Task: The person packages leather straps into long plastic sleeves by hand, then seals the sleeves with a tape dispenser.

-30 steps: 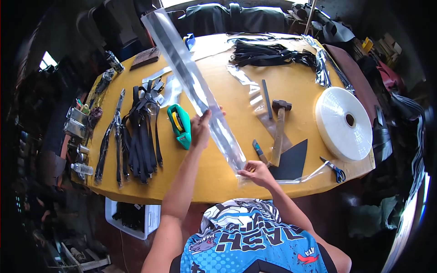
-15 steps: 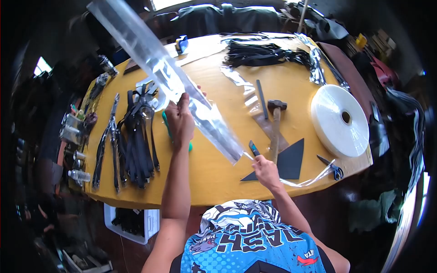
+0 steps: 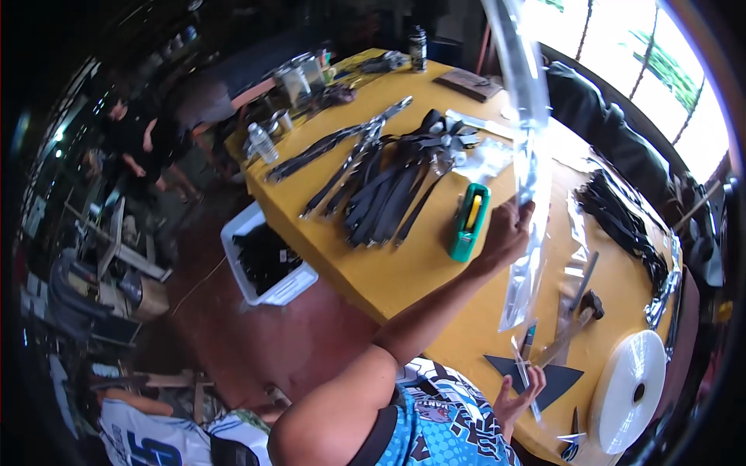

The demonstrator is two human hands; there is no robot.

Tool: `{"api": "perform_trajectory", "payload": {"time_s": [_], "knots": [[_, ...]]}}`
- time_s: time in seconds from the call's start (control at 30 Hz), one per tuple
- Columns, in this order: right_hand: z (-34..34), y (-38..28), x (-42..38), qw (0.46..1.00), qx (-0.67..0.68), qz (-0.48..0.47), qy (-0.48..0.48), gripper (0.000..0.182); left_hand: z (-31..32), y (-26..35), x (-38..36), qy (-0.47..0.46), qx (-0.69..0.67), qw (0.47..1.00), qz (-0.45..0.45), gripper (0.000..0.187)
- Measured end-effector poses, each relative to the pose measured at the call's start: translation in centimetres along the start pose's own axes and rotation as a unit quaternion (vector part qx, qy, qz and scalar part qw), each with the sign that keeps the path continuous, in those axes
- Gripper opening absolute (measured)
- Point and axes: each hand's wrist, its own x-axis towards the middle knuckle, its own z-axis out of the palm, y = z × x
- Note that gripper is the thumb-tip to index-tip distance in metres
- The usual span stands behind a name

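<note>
Yellow work table (image 3: 311, 225), seen from my remote post: the clear plastic strip (image 3: 530, 147) stands in my left hand (image 3: 507, 233), fingers closed around it partway along its length. Its long axis runs away from me, from a lower end toward the table's near edge to an upper end that passes out of my view on the window side. My right hand (image 3: 519, 396) is close to the near edge, just below that lower end and apart from it, fingers partly spread. A thin clear strand (image 3: 533, 379) crosses them; whether they pinch it, I cannot tell.

The left hand is the nearer one, already on the strip; from the right, the strip lies straight outward, toward the far edge. The green tape dispenser (image 3: 463, 245) sits just beside my left hand, with black straps (image 3: 381, 202) farther left. A dark triangular sheet (image 3: 561, 382) lies by my right hand, while the big white roll (image 3: 618, 404) and the scissors (image 3: 573, 444) occupy the near right corner.
</note>
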Motion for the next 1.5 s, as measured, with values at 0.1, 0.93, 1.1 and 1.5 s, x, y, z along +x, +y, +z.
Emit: {"api": "perform_trajectory", "payload": {"time_s": [0.1,0.93,1.1,1.5], "knots": [[0.6,-1.8,4.7,0.996,0.037,-0.047,0.062,0.047,0.2,0.2,-1.8,-0.026,0.028,0.999,-0.020,0.026],[-0.3,1.8,2.1,0.958,0.183,0.212,0.060,0.030,4.7,-6.4,-6.8,-0.103,-0.266,0.897,-0.336,0.020],[-3.9,2.0,0.0,0.955,0.067,0.287,-0.024,0.029,6.9,-12.6,-9.3,-0.147,-0.228,0.874,-0.402,0.022],[-3.2,1.8,-2.0,0.954,-0.034,0.295,-0.036,0.033,6.7,-16.3,-12.2,-0.123,-0.212,0.834,-0.494,0.027]]}}
